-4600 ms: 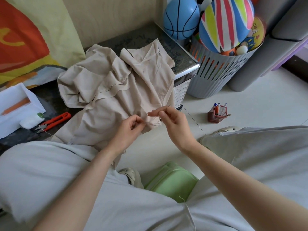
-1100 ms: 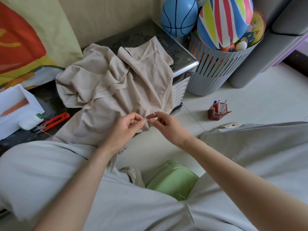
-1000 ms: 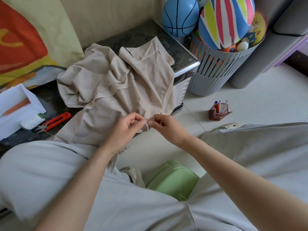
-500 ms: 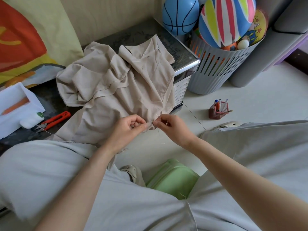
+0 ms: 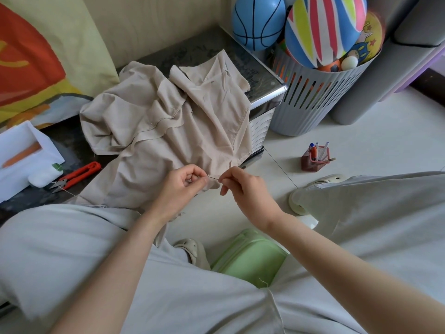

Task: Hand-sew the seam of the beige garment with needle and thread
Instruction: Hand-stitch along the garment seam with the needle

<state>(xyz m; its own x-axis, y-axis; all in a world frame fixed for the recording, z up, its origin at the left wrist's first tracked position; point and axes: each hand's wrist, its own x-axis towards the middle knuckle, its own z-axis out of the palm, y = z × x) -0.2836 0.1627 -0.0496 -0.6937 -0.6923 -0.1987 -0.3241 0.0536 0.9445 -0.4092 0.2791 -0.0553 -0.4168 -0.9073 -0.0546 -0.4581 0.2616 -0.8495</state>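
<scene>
The beige garment (image 5: 168,126) lies crumpled over a dark low table (image 5: 192,51), its near edge hanging toward my lap. My left hand (image 5: 183,186) pinches the garment's lower edge at the seam. My right hand (image 5: 243,189) pinches a thin needle (image 5: 213,178) that spans the small gap between both hands, its tip at the cloth by my left fingers. The thread is too fine to trace.
Red thread snips (image 5: 77,174) and a white spool (image 5: 43,175) lie left on the table beside a white box (image 5: 21,150). A grey basket (image 5: 310,100) of balls stands right. A red pen holder (image 5: 316,159) and green stool (image 5: 250,259) sit on the floor.
My right hand has dropped from above the cloth to the seam edge and drawn slightly right; the needle now shows between both hands. My left hand keeps its pinch on the garment.
</scene>
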